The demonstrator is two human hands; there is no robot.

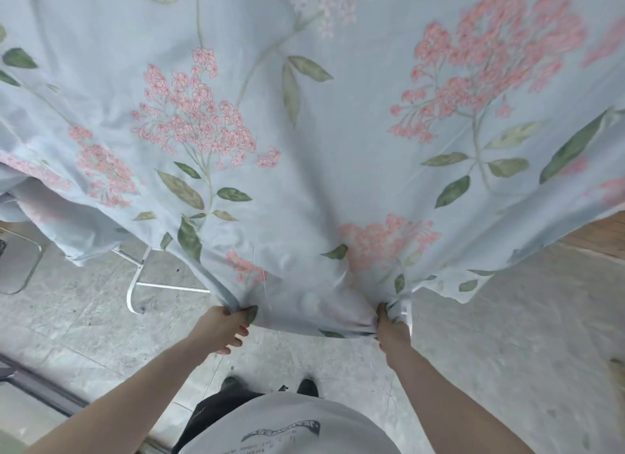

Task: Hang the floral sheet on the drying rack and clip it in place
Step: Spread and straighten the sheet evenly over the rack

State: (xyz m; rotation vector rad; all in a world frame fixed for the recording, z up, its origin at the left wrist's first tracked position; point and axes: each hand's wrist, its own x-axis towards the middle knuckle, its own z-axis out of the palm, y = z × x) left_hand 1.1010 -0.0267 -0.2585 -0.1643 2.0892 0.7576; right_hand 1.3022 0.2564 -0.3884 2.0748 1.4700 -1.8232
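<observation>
The floral sheet (324, 142), pale blue with pink flower clusters and green leaves, hangs spread across most of the view and hides the top of the drying rack. My left hand (221, 328) pinches the sheet's lower hem left of centre. My right hand (389, 328) grips a bunched piece of the same hem to the right. The hem sags between both hands. Only a white leg of the drying rack (135, 284) shows below the sheet at the left. No clip is visible.
A pale stone-tiled floor (507, 335) lies below. A grey metal-framed object (17, 267) stands at the far left. A dark floor track (40, 389) runs at the lower left. Wooden flooring (602, 233) shows at the right edge. My feet (270, 386) are near the hem.
</observation>
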